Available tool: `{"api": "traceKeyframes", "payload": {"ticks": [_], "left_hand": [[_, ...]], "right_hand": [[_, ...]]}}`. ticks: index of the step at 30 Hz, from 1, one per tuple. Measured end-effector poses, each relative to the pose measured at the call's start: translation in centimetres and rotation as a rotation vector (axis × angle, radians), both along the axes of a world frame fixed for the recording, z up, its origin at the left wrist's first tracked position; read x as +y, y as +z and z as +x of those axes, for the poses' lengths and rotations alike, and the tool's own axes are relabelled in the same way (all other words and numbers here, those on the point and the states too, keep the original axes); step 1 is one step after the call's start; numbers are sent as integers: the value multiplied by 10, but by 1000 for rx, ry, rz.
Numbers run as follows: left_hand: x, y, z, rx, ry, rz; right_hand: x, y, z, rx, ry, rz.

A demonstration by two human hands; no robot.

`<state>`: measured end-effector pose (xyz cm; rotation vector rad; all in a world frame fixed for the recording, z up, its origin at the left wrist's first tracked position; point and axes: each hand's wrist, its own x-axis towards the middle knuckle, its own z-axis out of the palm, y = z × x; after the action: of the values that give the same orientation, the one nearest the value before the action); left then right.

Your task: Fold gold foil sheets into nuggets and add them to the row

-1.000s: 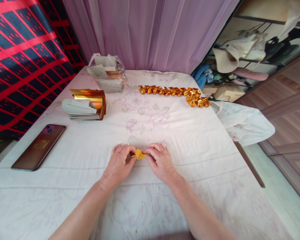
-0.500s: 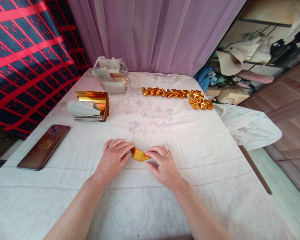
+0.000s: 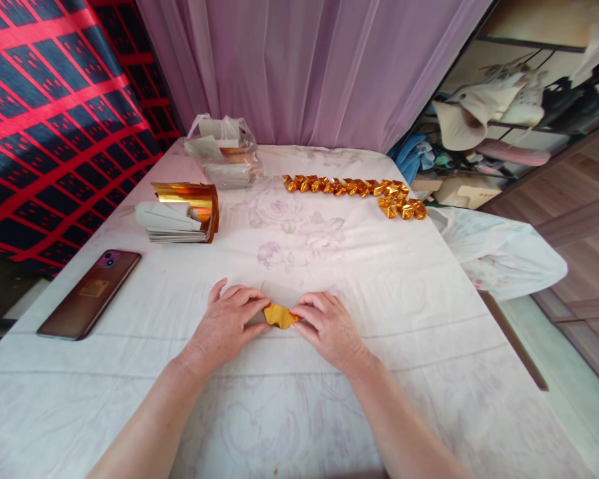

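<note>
While my left hand and right hand pinch its opposite ends, one gold foil piece sits between them, over the surface; step: apparently shaping; next move: calls, I judge, for even pressure.

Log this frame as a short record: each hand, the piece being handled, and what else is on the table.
Left hand: thumb and fingers at the left end of the gold piece
Right hand: thumb and fingers pinching its right end
Gold piece: folded, between the hands, low over the table
Phone: left side, lying camera side up
Paper stack: beyond the phone, with a curved gold sheet
Clear bag: behind the stack, papers inside
Gold row: far right, folded pieces, doubled at its right end
</note>
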<state>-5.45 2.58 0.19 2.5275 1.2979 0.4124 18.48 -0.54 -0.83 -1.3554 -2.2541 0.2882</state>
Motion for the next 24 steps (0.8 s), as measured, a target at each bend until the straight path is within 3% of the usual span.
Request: {"api": "traceKeyframes", "payload": {"ticks": [6, 15, 24], "left_hand": [[-1, 0, -1, -10, -8, 6], [-4, 0, 4, -38, -10, 148], [-6, 2, 7, -46, -36, 123]], "right_hand": [[0, -2, 1, -7, 24, 39], [-1, -4, 3, -11, 14, 58], [-9, 2, 2, -34, 36, 24]]}}
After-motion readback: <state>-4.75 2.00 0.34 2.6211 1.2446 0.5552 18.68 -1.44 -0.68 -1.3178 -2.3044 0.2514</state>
